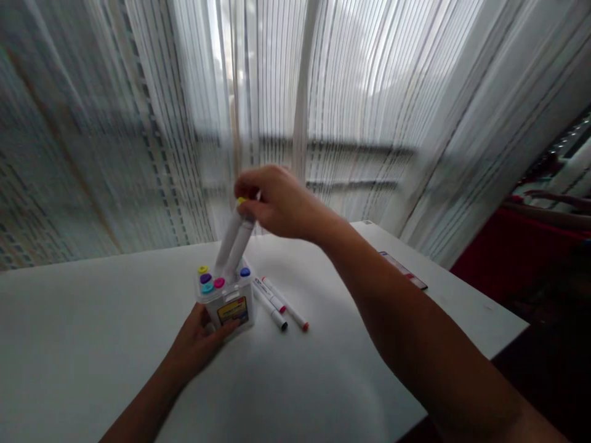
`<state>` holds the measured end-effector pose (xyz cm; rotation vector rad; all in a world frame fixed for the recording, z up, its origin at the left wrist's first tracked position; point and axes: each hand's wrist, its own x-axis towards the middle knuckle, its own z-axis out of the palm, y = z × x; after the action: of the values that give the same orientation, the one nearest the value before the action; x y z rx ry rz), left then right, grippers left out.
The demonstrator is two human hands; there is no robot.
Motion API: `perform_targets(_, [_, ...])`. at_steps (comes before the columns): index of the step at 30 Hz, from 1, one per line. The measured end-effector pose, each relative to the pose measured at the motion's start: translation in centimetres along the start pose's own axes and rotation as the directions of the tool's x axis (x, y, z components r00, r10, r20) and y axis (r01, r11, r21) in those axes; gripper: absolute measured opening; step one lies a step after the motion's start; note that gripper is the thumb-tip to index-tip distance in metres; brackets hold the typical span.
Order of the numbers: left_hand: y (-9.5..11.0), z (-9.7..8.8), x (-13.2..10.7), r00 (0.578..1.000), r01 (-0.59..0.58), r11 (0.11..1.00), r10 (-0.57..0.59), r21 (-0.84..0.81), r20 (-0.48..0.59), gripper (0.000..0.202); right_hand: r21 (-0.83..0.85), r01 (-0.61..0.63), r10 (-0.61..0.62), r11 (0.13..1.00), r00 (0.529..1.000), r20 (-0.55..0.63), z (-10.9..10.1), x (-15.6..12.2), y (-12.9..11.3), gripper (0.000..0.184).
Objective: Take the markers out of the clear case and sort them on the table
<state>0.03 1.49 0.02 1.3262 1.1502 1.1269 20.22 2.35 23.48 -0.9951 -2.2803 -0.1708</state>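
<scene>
A clear plastic marker case (245, 301) with a yellow and black label stands on the white table. My left hand (203, 338) is wrapped round its lower front and left side. Several markers with coloured caps, such as a yellow cap (203, 269) and a blue cap (245, 272), stand upright in it. Above the case, my right hand (272, 200) pinches two white markers (235, 243) by their top ends, one of them yellow. The pair leans to the right, and the lower ends are at the case opening, blurred by motion.
Right of the case, loose markers (281, 304) with pink, dark and orange-red ends lie on the white table (92, 344). A flat, dark-edged object (404, 271) lies near the right table edge. Sheer striped curtains (277, 92) hang behind. Red fabric (517, 252) shows at right.
</scene>
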Motion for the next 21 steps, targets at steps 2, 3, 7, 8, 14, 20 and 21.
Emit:
perform_targets(2, [0.0,0.0,-0.1,1.0,-0.006,1.0,0.006,0.004,0.005,0.068,0.069,-0.058,0.068,0.996,0.986,-0.153,-1.3,-0.9,1.8,0.017])
perform_targets(3, [0.0,0.1,0.0,1.0,-0.008,1.0,0.008,0.004,0.01,0.067,0.107,-0.094,0.117,0.99,0.964,-0.24,-1.9,-1.6,2.8,0.017])
perform_targets(7, [-0.2,0.0,0.1,0.999,-0.012,1.0,0.013,-0.029,0.041,0.063,0.213,-0.322,0.383,0.923,0.837,-0.392,-1.3,-5.5,6.6,0.008])
perform_targets(8, [-0.3,0.0,0.2,0.999,-0.011,0.999,0.012,-0.038,0.044,0.063,0.223,-0.395,0.452,0.892,0.803,-0.388,-0.2,-6.6,7.3,0.007])
perform_targets(14, [-0.7,-0.3,0.3,0.999,0.01,1.0,-0.009,-0.022,0.039,0.067,0.344,-0.643,0.725,0.685,0.646,-0.238,9.5,-12.3,8.8,0.009])
perform_targets(20, [-1.3,-0.2,0.2,0.999,0.031,0.999,-0.031,-0.03,-0.007,0.067,0.39,-0.752,0.813,0.532,0.582,0.013,13.9,-15.2,9.6,0.006])
perform_targets(21, [-1.3,-0.3,0.2,0.999,0.037,0.999,-0.038,-0.033,-0.015,0.067,0.35,-0.773,0.81,0.529,0.584,0.064,14.0,-15.5,9.6,0.008])
